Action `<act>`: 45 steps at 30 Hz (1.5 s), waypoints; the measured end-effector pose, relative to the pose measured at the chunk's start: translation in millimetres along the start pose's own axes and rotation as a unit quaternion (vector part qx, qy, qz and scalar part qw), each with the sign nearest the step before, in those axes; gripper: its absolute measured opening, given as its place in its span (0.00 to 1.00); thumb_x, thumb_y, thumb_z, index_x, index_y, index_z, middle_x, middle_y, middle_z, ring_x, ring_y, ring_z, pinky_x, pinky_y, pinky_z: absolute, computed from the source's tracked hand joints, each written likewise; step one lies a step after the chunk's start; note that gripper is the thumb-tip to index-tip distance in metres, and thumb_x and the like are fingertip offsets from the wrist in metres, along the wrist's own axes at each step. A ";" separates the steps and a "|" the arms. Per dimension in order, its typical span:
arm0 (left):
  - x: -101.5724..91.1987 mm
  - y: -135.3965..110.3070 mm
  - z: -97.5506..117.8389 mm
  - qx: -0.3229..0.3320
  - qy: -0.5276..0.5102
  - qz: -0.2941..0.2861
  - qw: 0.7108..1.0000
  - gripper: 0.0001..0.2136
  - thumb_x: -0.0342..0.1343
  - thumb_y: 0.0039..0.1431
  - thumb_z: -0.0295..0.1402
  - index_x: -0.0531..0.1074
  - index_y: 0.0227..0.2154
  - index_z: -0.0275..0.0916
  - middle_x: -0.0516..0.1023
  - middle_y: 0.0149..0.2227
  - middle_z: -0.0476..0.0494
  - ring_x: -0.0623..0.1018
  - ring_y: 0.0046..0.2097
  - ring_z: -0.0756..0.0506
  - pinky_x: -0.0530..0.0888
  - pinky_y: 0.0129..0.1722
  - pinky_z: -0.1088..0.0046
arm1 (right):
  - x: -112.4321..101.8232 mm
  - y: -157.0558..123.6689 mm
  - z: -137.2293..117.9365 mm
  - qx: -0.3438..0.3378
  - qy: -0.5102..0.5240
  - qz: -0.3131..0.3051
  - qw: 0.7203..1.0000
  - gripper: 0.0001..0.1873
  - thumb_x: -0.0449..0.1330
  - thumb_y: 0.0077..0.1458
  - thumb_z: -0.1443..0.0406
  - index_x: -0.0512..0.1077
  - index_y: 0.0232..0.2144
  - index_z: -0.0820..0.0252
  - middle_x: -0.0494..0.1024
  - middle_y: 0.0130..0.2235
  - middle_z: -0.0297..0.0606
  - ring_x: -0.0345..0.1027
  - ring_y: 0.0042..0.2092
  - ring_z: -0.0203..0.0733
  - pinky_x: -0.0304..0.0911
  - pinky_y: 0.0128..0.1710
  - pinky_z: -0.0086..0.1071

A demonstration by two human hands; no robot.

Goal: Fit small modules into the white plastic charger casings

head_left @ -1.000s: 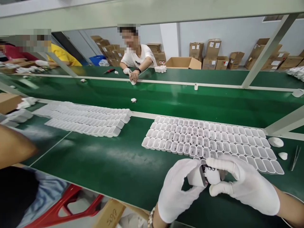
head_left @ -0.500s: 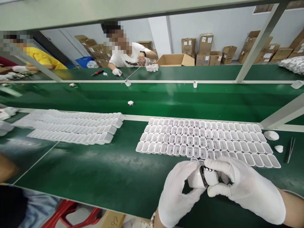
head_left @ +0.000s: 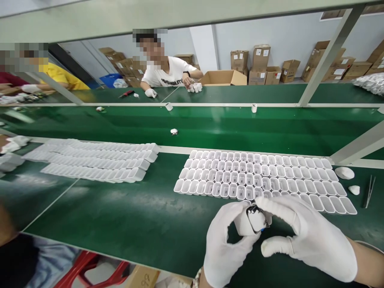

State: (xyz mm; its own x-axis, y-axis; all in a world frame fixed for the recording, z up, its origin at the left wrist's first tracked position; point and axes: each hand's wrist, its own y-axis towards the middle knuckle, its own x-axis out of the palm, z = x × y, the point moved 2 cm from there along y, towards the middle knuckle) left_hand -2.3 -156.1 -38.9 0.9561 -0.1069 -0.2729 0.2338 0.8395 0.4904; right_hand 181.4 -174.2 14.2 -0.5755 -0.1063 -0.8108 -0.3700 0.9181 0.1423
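Observation:
My gloved left hand is closed around a small white plastic housing, held tilted above the bench. A rounded white insert with dark edging sits in the housing's mouth, and a bit of blue shows at its lower edge. My right hand, also gloved, has thumb and index finger apart. Its index fingertip reaches the top of the insert, while the thumb is clear of it. Just beyond my hands stand rows of open white housings, some with small dark slots inside.
More white housings lie in rows at left. Tweezers and white pieces are at right. Beyond the rail, a green conveyor belt carries a few parts. Across it sits a co-worker; metal posts frame the bench.
The insert has turned and sits closer against the housing. My right thumb has come away from it. Parts on the belt appear shifted slightly right, along with the whole view.

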 end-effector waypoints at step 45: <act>-7.1 2.6 12.8 0.237 0.285 -0.043 0.928 0.13 0.52 0.64 0.35 0.64 0.49 0.35 0.81 0.34 0.38 0.82 0.36 0.44 0.81 0.38 0.71 | 10.6 10.7 -16.4 -0.043 0.129 -0.127 0.983 0.12 0.61 0.49 0.69 0.70 0.37 0.50 0.65 0.29 0.27 0.58 0.30 0.34 0.58 0.33 0.26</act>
State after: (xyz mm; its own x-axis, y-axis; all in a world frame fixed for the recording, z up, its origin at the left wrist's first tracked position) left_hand -6.2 -160.0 -25.0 0.7125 0.2503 -0.6555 0.4859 0.4979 0.7183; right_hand 159.4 -171.8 16.4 -0.6190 -0.4310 -0.6566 -0.5796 0.8148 0.0115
